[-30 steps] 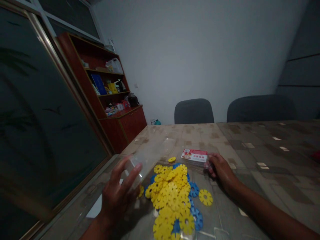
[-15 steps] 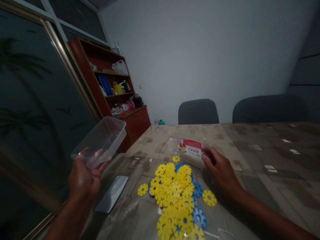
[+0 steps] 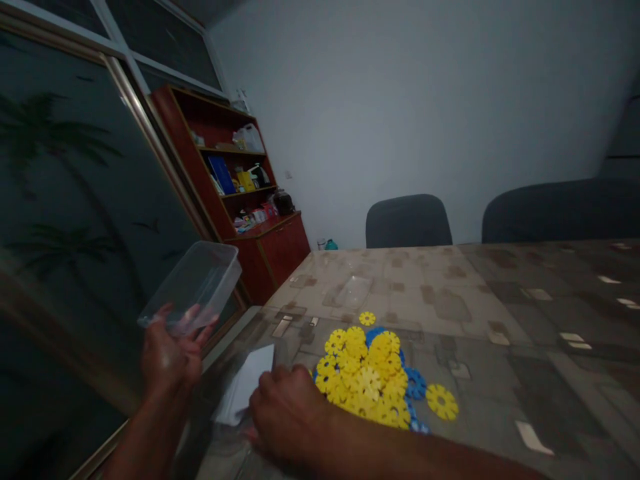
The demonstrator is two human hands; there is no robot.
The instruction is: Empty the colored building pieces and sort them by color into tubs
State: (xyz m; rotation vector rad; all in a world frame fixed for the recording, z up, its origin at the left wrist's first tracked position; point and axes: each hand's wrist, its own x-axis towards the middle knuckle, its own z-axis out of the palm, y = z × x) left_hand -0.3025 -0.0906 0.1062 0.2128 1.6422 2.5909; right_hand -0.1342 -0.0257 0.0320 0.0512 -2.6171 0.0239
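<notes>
The right forearm (image 3: 395, 445) hides some yellow discs (image 3: 367, 383); the right grip (image 3: 290, 410) (fingertips hidden) is blurred.

Bare fingers (image 3: 205, 333), bare forearms (image 3: 395, 450)

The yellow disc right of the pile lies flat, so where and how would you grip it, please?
Probably best to pinch the disc by opposite edges of its notched rim, coming from above and the right: it lies flat, and the pile is on its left.

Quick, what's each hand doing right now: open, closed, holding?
Left hand: holding the clear tub.
Right hand: curled, near the flat white item; whether it holds anything cannot be told.
</notes>
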